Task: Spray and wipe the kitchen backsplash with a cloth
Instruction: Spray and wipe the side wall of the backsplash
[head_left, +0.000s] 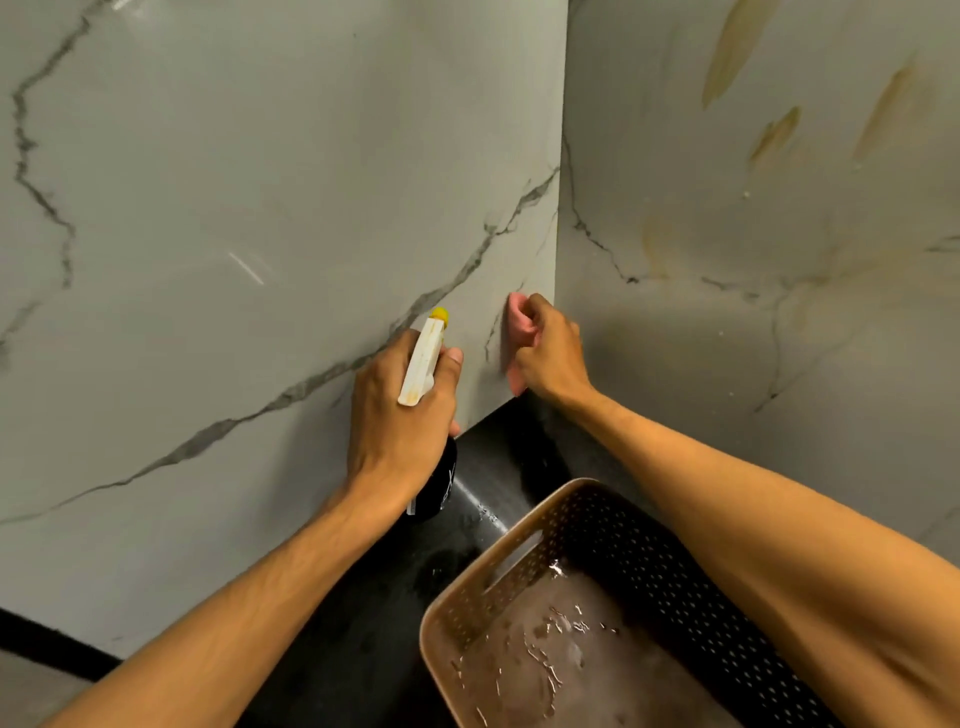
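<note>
Backsplash (234, 182) of veined marble rises from the black counter (374, 613), and low in its corner the right hand (550, 353), fingers curled round a pink cloth (519, 317), presses it to the left panel while the left hand (400, 415) grips a spray bottle (423, 358) just beside, fingers wrapped round its neck.

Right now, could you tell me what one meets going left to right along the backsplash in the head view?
The spray bottle → pink cloth → right hand → yellowish streaks.
</note>
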